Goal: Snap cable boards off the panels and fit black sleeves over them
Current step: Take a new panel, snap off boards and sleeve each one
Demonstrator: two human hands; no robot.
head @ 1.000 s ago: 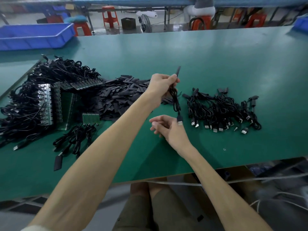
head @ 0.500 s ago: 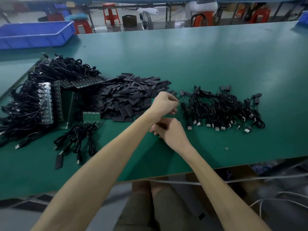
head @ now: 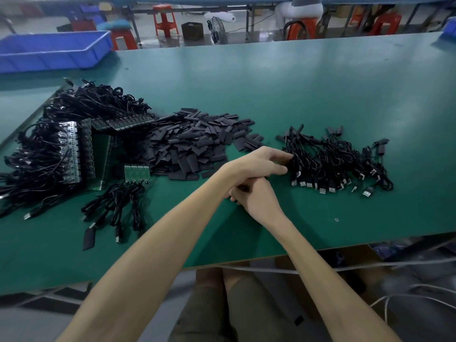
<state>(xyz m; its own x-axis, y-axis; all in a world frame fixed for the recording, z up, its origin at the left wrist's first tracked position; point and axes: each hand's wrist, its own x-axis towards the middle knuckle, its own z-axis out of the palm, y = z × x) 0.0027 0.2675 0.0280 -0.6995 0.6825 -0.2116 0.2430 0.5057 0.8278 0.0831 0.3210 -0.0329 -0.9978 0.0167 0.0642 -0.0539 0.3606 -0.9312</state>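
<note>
My left hand [head: 261,162] reaches across to the right, and its straight fingers touch the left edge of the heap of sleeved cables [head: 340,161]. Just below that wrist, my right hand [head: 257,199] rests on the green table with its fingers loosely curled and holds nothing. A pile of flat black sleeves [head: 197,144] lies left of the hands. Further left, green panels of cable boards [head: 74,151] lie stacked among tangled black cables. A small green panel piece [head: 137,172] with its cables [head: 116,206] lies in front of them.
A single loose black sleeve [head: 88,239] lies near the table's front left. A blue bin [head: 54,49] stands at the back left. The table's front edge [head: 296,253] runs just below my forearms. Stools and a seated person are beyond the far edge.
My left hand held a sleeved cable up a second ago; it has come down and laid the cable at the left edge of the right-hand heap. The right hand stayed put.
</note>
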